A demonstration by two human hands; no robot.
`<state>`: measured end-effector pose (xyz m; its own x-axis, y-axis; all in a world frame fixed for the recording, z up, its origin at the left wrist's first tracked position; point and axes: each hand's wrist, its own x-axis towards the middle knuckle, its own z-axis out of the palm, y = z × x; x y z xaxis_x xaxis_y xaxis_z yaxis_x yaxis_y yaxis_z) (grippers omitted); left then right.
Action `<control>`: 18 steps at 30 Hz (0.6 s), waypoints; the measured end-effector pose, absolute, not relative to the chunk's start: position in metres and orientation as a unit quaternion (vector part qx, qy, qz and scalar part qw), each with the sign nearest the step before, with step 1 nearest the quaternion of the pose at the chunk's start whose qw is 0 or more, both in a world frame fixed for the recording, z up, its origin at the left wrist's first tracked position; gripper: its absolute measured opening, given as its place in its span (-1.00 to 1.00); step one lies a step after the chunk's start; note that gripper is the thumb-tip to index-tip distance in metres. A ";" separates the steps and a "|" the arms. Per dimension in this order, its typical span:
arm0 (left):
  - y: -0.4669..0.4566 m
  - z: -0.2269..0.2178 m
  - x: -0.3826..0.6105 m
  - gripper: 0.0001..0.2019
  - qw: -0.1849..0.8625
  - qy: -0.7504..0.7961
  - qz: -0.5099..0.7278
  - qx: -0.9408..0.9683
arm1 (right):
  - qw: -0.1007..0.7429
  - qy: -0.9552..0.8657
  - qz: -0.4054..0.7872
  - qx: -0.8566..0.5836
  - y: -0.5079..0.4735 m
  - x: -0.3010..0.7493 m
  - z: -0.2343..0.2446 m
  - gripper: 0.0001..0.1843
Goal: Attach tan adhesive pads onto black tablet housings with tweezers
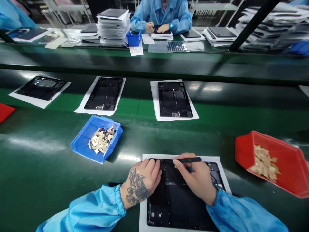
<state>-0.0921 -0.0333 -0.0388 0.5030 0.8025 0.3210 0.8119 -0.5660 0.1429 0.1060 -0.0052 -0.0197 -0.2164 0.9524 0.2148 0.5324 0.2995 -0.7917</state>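
Observation:
A black tablet back shell lies on a white sheet right in front of me. My left hand, with its fingers curled, presses on the shell's upper left corner. My right hand is closed round a black tool that lies along the shell's top edge, pointing left toward the left hand's fingertips.
A blue tray of small gold-coloured parts sits to my left; a red bin of tan pieces is at my right. Three more shells on white sheets lie on the green belt. Across it, a person in blue works among stacked tablets.

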 end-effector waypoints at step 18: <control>-0.035 -0.039 -0.095 -0.75 0.006 -0.461 -0.173 -0.870 | 0.343 -0.578 0.469 -0.573 0.001 0.102 -0.030 -0.76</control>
